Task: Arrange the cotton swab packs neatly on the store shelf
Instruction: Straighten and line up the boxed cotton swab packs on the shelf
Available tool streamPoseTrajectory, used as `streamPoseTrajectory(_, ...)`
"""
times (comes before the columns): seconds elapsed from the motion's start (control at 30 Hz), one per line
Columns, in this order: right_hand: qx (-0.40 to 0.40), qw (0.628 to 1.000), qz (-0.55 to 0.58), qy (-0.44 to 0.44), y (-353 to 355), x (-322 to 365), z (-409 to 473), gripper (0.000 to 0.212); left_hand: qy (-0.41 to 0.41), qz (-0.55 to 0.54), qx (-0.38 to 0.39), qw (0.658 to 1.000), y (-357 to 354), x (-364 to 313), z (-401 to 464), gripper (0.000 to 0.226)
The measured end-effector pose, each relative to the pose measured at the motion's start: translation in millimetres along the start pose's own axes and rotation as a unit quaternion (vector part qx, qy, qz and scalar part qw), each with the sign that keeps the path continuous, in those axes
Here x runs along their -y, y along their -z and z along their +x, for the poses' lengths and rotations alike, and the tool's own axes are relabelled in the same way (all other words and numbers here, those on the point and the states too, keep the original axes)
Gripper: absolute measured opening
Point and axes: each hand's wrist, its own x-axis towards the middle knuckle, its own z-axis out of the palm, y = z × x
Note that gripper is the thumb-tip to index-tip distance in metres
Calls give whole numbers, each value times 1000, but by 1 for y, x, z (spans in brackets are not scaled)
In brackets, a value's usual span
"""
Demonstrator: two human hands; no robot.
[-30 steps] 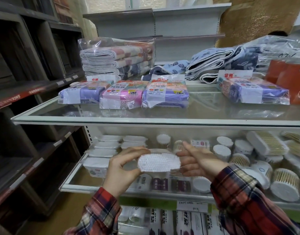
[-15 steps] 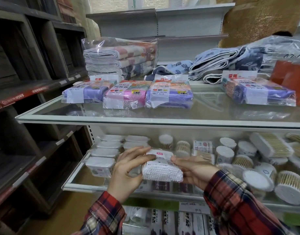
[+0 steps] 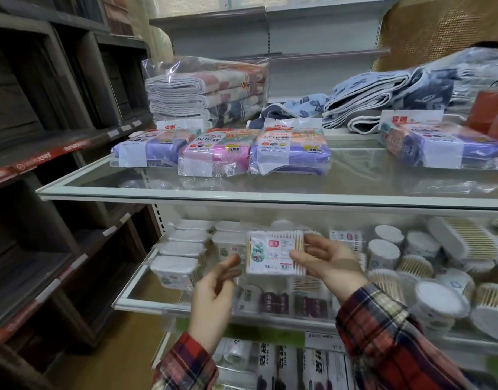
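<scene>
Plaid red sleeves on both my arms, and between them the lower shelf [image 3: 146,304] with all the cotton swab stuff. Going from the left: a stack of white rectangular tubs [image 3: 183,249] sits at the far left end of that shelf. Then my left hand [image 3: 214,294], fingers loose and a bit blurry, holding nothing, tips just beside the left edge of the swab pack [image 3: 274,253] but I can't tell if they touch it. My right hand [image 3: 326,263] has the pack, thumb on the label face and fingers behind, label toward me, held upright above the front of the shelf. Further right, round swab tubs [image 3: 385,253] crowd the shelf, some lying on their sides. Up top, the glass shelf [image 3: 242,190] carries bagged packs [image 3: 290,150] and folded towels [image 3: 205,94]
</scene>
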Motion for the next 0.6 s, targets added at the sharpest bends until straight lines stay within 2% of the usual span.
streamPoseTrajectory(0.1, 7, 1000, -13, -5, -7, -6, 3, 47, 23, -22, 14, 999, -7, 1, -5, 49)
streamPoseTrajectory(0.23, 7, 1000, 14, -14, -17, -16, 7, 42, 22, 1, -12, 1000, -11, 9, -10, 50)
streamPoseTrajectory(0.4, 20, 998, 49, -20, -42, -29, 10, 42, 66, -14, -33, 997, -17, 15, -14, 54)
streamPoseTrajectory(0.5, 14, 999, 25, -17, -58, -37, 13, 42, 80, -5, -41, 996, -18, 19, -13, 60)
streamPoseTrajectory(0.6, 1, 997, -72, 8, -70, -42, 14, 40, 87, 5, -43, 995, -19, 22, -10, 65)
